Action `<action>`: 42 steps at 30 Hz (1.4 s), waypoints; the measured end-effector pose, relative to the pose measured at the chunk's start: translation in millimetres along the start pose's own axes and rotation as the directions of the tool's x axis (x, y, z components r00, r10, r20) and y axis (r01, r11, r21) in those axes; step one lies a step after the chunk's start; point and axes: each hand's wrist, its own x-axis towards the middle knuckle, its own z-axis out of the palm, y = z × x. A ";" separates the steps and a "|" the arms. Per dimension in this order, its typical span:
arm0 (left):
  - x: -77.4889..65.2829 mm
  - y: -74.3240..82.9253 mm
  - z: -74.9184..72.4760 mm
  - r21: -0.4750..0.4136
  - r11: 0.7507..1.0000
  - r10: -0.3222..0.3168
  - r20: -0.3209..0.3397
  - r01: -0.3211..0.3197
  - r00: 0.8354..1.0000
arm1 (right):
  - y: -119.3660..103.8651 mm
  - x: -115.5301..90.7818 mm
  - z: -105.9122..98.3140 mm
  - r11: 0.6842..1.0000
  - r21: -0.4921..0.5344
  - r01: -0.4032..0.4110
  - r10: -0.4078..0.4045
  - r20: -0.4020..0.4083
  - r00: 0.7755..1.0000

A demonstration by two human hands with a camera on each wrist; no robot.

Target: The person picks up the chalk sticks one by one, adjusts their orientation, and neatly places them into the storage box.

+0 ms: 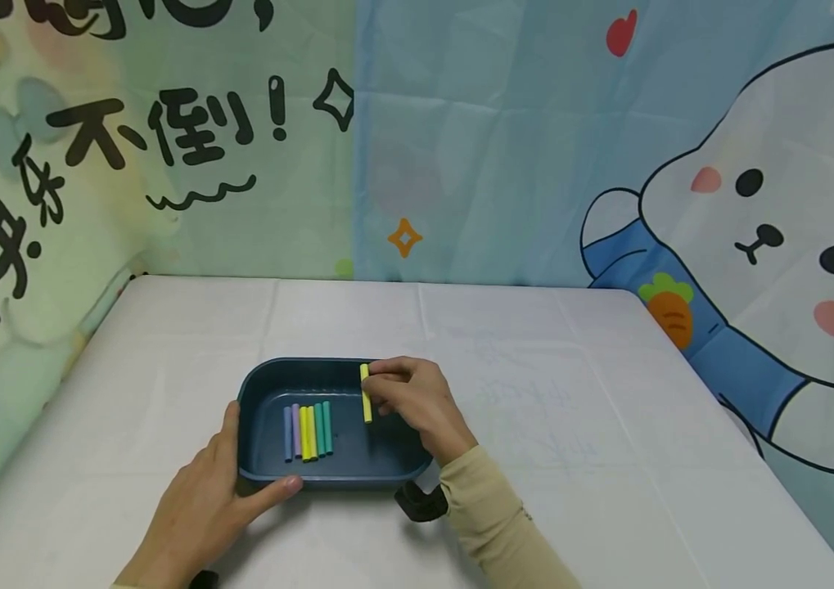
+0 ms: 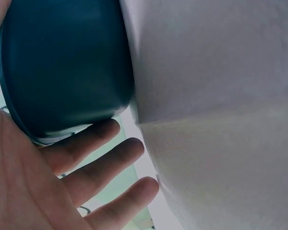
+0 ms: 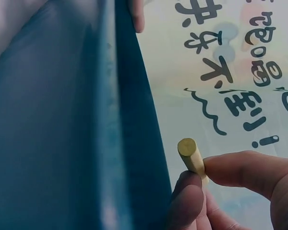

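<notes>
A dark blue tray (image 1: 263, 388) stands on the white-covered table in the head view. Inside it lies a row of chalk sticks in blue, purple, yellow (image 1: 308, 433) and green, side by side. My right hand (image 1: 417, 401) pinches a yellow chalk stick (image 1: 367, 401) over the tray's right part, between thumb and fingertips. Its round end (image 3: 187, 147) shows in the right wrist view. At the tray's near left corner, my left hand (image 1: 203, 487) rests with the thumb on the front rim and the fingers along the left side. Those fingers (image 2: 103, 170) look straight and spread in the left wrist view.
The white tablecloth (image 1: 571, 409) spreads around the tray. A printed curtain (image 1: 461, 164) with lettering and a cartoon bear (image 1: 777, 229) hangs behind and beside the table. A black device (image 1: 420, 501) sits at my right wrist, close to the tray's near right corner.
</notes>
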 end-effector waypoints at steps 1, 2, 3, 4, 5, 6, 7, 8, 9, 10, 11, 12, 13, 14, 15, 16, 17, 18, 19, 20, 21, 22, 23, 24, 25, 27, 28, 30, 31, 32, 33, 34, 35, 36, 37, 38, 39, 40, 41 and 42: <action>0.0 -0.1 0.4 0.001 1.000 0.001 -0.001 -0.001 1.000 | 0.5 0.3 1.5 1.000 -0.002 -0.005 0.005 0.000 1.000; -0.1 -0.2 0.8 0.004 1.000 0.001 -0.003 -0.001 1.000 | 1.3 0.8 2.9 1.000 -0.002 -0.008 0.008 0.000 1.000; -0.2 -0.5 1.0 0.006 1.000 0.004 -0.007 -0.004 1.000 | 2.1 1.3 4.3 1.000 -0.002 -0.013 0.013 0.000 1.000; -0.1 -0.6 1.2 0.008 1.000 0.004 -0.008 -0.004 1.000 | 2.5 1.9 5.9 1.000 -0.005 -0.020 0.020 -0.003 1.000; 0.0 -0.5 1.2 0.012 1.000 0.002 -0.007 -0.002 1.000 | 3.2 2.6 7.4 1.000 -0.008 -0.027 0.027 -0.005 1.000; 0.1 -0.4 1.1 0.014 1.000 0.000 -0.007 0.000 1.000 | 3.9 3.3 9.1 0.999 -0.010 -0.031 0.031 -0.007 0.999; 0.0 -0.1 1.0 0.016 1.000 -0.003 -0.004 0.003 1.000 | 4.6 4.0 10.8 0.999 -0.012 -0.032 0.032 -0.009 0.999; 0.1 -0.1 0.8 0.015 1.000 -0.004 -0.004 0.004 1.000 | 5.2 4.6 12.4 0.999 -0.013 -0.035 0.035 -0.012 0.999; 0.2 -0.1 0.6 0.014 1.000 -0.003 -0.006 0.003 1.000 | 5.7 5.0 14.0 0.999 -0.014 -0.037 0.037 -0.014 0.999; 0.0 -0.1 0.4 0.014 1.000 -0.002 -0.006 0.002 1.000 | 6.2 5.5 15.5 0.999 -0.013 -0.038 0.037 -0.014 0.999; -0.1 -0.1 0.2 0.013 1.000 0.000 -0.007 0.000 1.000 | 7.0 5.8 17.0 0.999 -0.011 -0.039 0.038 -0.011 0.999; -0.3 -0.2 0.1 0.010 1.000 0.003 -0.009 -0.003 1.000 | 7.6 6.2 18.4 0.999 -0.010 -0.037 0.037 -0.010 0.999; -0.6 -0.3 0.2 0.007 1.000 0.008 -0.012 -0.008 1.000 | 8.3 6.2 19.6 0.999 -0.007 -0.040 0.040 -0.009 0.999; -1.0 -0.5 0.4 0.005 1.000 0.013 -0.014 -0.013 1.000 | 9.1 6.4 20.8 0.999 -0.009 -0.043 0.043 -0.008 0.999; -1.4 -0.4 0.6 0.004 1.000 0.018 -0.016 -0.018 1.000 | 9.7 6.6 22.1 0.999 -0.012 -0.047 0.047 -0.007 0.999; -1.6 -0.5 0.9 0.002 1.000 0.022 -0.020 -0.022 1.000 | 10.5 7.0 23.4 0.998 -0.016 -0.053 0.053 -0.007 0.999; -1.7 -0.5 1.2 0.001 1.000 0.026 -0.022 -0.026 0.999 | 11.0 7.1 24.7 0.998 -0.020 -0.059 0.059 -0.007 0.998; -1.7 -0.7 1.4 -0.001 1.000 0.031 -0.026 -0.031 0.999 | 11.3 7.5 25.9 0.998 -0.025 -0.064 0.063 -0.008 0.998; -1.7 -0.7 1.6 -0.002 0.999 0.036 -0.029 -0.036 0.999 | 11.6 7.9 27.2 0.997 -0.027 -0.073 0.073 -0.009 0.997; -1.7 -0.8 1.8 -0.002 0.999 0.039 -0.031 -0.039 0.999 | 11.9 8.4 28.4 0.996 -0.034 -0.082 0.082 -0.012 0.997; -1.5 -1.0 1.8 -0.004 0.999 0.043 -0.034 -0.043 0.999 | 12.0 8.8 29.7 0.995 -0.038 -0.090 0.089 -0.013 0.996; -1.3 -1.2 1.8 -0.004 0.999 0.045 -0.036 -0.045 0.998 | 12.3 9.2 30.9 0.995 -0.041 -0.096 0.096 -0.012 0.995; -1.3 -1.5 1.6 -0.006 0.999 0.047 -0.036 -0.047 0.998 | 12.4 9.7 32.3 0.993 -0.052 -0.105 0.104 -0.012 0.994; -1.1 -1.9 1.2 -0.008 0.999 0.048 -0.037 -0.048 0.998 | 12.6 10.4 33.8 0.992 -0.064 -0.111 0.110 -0.010 0.994; -1.1 -1.9 0.7 -0.009 0.999 0.047 -0.035 -0.048 0.998 | 12.5 10.9 35.5 0.990 -0.073 -0.117 0.117 -0.005 0.993; -1.0 -2.2 -0.4 -0.013 0.999 0.041 -0.030 -0.041 0.999 | 12.3 11.9 38.6 0.986 -0.111 -0.125 0.125 0.000 0.992; -0.7 -2.0 -0.9 -0.014 0.999 0.037 -0.025 -0.037 0.999 | 12.1 12.4 39.7 0.982 -0.139 -0.128 0.130 0.003 0.992; -0.3 -1.4 -2.0 -0.013 1.000 0.027 -0.014 -0.027 1.000 | 11.6 12.9 41.9 0.970 -0.205 -0.128 0.132 0.008 0.991; -0.2 -1.1 -2.3 -0.012 1.000 0.023 -0.009 -0.023 1.000 | 11.5 13.2 42.7 0.963 -0.237 -0.127 0.133 0.008 0.991; 0.1 -1.2 -2.6 -0.011 1.000 0.020 -0.006 -0.020 1.000 | 11.5 13.4 43.4 0.954 -0.271 -0.126 0.133 0.009 0.991; 0.3 -1.2 -2.8 -0.010 1.000 0.018 -0.004 -0.018 1.000 | 11.7 13.7 44.2 0.946 -0.300 -0.123 0.132 0.011 0.991; 0.3 -1.1 -2.9 -0.008 1.000 0.017 -0.002 -0.017 1.000 | 12.0 14.0 44.8 0.939 -0.323 -0.119 0.131 0.015 0.991; 0.2 -1.2 -3.0 -0.007 1.000 0.017 -0.003 -0.017 1.000 | 12.3 14.4 45.4 0.933 -0.341 -0.115 0.128 0.017 0.992; 0.1 -1.2 -3.1 -0.006 1.000 0.018 -0.005 -0.018 1.000 | 12.7 14.8 45.9 0.931 -0.347 -0.114 0.129 0.019 0.992; -0.1 -1.1 -3.1 -0.007 1.000 0.017 -0.005 -0.017 1.000 | 13.1 15.0 46.4 0.928 -0.355 -0.114 0.129 0.019 0.991; -0.1 -1.1 -3.0 -0.008 1.000 0.016 -0.004 -0.016 1.000 | 13.3 14.9 46.9 0.926 -0.360 -0.114 0.130 0.020 0.991; -0.2 -0.9 -2.9 -0.010 1.000 0.014 -0.001 -0.014 1.000 | 13.7 14.9 47.3 0.924 -0.364 -0.115 0.130 0.017 0.991; -0.4 -0.6 -2.8 -0.010 1.000 0.013 0.002 -0.013 1.000 | 14.0 14.6 47.7 0.923 -0.366 -0.117 0.131 0.014 0.991; -0.7 -0.3 -2.7 -0.010 1.000 0.012 0.005 -0.012 1.000 | 14.3 14.3 48.0 0.922 -0.369 -0.117 0.130 0.012 0.991; -0.9 0.1 -2.7 -0.010 1.000 0.010 0.008 -0.010 1.000 | 14.5 13.8 48.3 0.922 -0.370 -0.116 0.129 0.010 0.992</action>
